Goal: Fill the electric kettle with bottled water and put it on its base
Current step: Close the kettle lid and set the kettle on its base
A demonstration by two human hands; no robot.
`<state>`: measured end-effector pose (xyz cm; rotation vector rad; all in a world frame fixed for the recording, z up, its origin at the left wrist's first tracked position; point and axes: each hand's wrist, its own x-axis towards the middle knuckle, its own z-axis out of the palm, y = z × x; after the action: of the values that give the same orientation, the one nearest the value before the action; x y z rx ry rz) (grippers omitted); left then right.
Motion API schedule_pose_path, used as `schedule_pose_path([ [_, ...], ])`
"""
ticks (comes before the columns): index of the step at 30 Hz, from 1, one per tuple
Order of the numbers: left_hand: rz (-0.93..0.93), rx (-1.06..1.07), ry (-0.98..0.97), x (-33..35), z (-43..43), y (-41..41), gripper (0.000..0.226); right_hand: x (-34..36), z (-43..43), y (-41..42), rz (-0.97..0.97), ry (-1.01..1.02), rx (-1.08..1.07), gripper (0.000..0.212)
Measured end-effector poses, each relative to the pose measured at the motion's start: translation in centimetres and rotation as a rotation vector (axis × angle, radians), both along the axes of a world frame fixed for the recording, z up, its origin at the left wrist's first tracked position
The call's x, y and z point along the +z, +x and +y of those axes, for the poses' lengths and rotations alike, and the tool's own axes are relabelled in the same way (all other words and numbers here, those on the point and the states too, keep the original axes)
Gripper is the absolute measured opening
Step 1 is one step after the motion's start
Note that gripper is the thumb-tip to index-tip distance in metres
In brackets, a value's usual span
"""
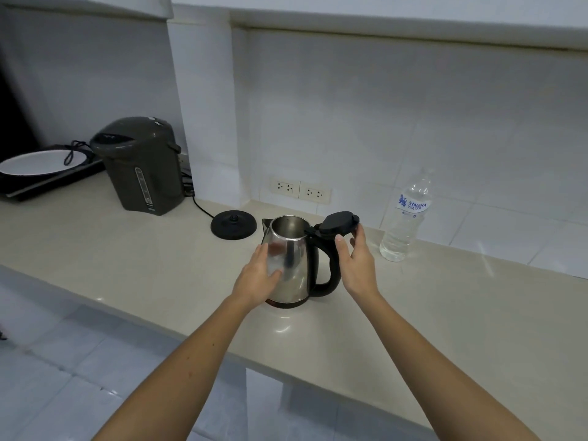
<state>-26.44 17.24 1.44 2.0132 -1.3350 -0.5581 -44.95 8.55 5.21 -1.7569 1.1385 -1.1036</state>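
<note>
- Beyond the left grip and to its left, a round black plastic base [234, 228] lay flat on the pale counter [127, 256], well clear of the fingers and just right of a grey thermo pot [143, 173].
- The left grip [259, 275] was released, its straight fingers pressed flat on the kettle's polished side.
- The kettle [297, 281], a rounded steel body, stood upright between both grips, long axis vertical. Its spout pointed away and left, and its black looped handle [331, 265] was turned to the right grip.
- Its flat black lid [339, 222] stood hinged open above the handle.
- The right grip [358, 265] pinched the lid's edge between thumb and forefinger.
- Right of that grip and apart from it, a clear plastic bottle [405, 224] stood upright.
</note>
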Motion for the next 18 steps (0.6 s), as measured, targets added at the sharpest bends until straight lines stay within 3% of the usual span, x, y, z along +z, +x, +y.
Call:
schedule_pose_path([
  [5,0.038,0.044,0.013,-2.3,-1.5,1.0,0.081,0.0,-0.7,0.6,-0.061,0.001,-0.021,0.072],
  [9,0.045,0.019,-0.031,-2.1,-2.3,1.5,0.079,0.5,-0.9,0.8,-0.111,0.013,-0.048,0.072],
  [13,0.116,0.021,-0.092,-2.1,-3.5,2.5,0.102,0.7,-1.4,1.4,-0.168,0.057,-0.080,0.071],
  [18,0.156,-0.064,-0.085,-2.1,-4.4,3.5,0.105,0.7,-1.3,2.8,-0.248,0.076,-0.167,0.063],
])
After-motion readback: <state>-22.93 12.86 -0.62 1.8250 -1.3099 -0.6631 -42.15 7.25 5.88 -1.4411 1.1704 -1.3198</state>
